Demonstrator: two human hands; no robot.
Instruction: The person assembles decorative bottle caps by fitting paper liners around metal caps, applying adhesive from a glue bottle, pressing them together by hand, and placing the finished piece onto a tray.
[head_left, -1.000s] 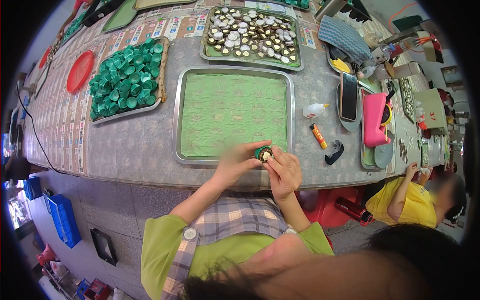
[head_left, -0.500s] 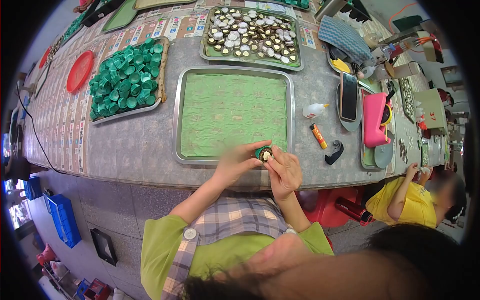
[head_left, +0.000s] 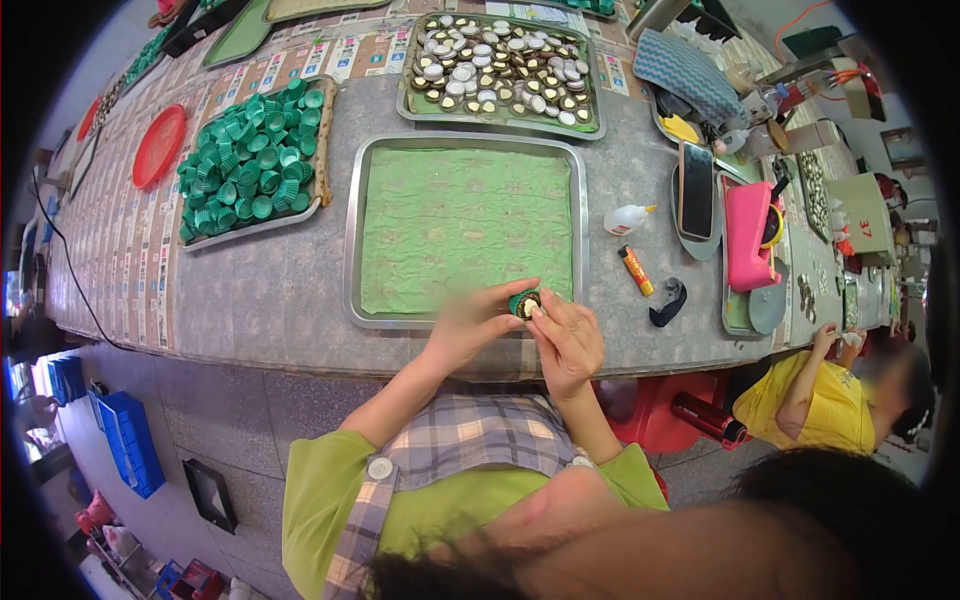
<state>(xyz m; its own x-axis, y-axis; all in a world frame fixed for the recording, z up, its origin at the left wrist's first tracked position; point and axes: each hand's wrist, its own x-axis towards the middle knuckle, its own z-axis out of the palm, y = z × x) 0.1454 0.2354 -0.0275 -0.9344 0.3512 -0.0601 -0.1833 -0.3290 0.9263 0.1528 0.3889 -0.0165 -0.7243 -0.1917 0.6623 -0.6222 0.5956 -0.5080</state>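
Observation:
My left hand (head_left: 468, 328) grips a small green pleated cup (head_left: 516, 303) over the near edge of a metal tray (head_left: 354, 220). Inside the cup's mouth sits a dark round piece with a cream heart-shaped top (head_left: 531, 306). The fingers of my right hand (head_left: 568, 345) are closed against this piece from the right side. A wrinkled green cloth (head_left: 470, 220) lines the tray. Many more green cups (head_left: 250, 160) are heaped on a tray to the left. Dark discs with white and cream tops (head_left: 490, 75) cover another tray at the far side.
Right of the lined tray are a white squeeze bottle (head_left: 628, 219), an orange glue tube (head_left: 635, 270), a phone (head_left: 696, 192) and a pink tape dispenser (head_left: 748, 235). A red plate (head_left: 159, 147) lies far left. Another person in yellow (head_left: 815, 400) sits at right.
Both hands stay almost in place, with the green cup between them. The right fingers have shifted very slightly against the heart-topped piece.

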